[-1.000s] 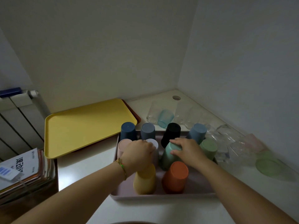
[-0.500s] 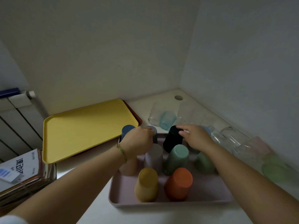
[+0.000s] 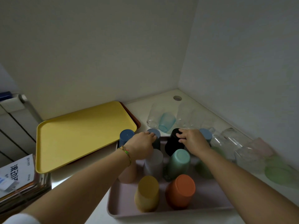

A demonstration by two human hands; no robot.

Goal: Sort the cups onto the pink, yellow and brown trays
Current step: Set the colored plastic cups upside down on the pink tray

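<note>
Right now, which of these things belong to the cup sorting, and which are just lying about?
Job: pink tray, yellow tray, brown tray under it, coloured cups, clear glasses, grey-blue cup in left hand, black cup in right hand.
Lying about: stack of books, radiator.

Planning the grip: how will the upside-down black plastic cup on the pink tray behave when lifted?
Black cup looks like rigid plastic: probably light, stiff. Tall, narrow, held at its top by the right hand, it may bump neighbouring cups.
</note>
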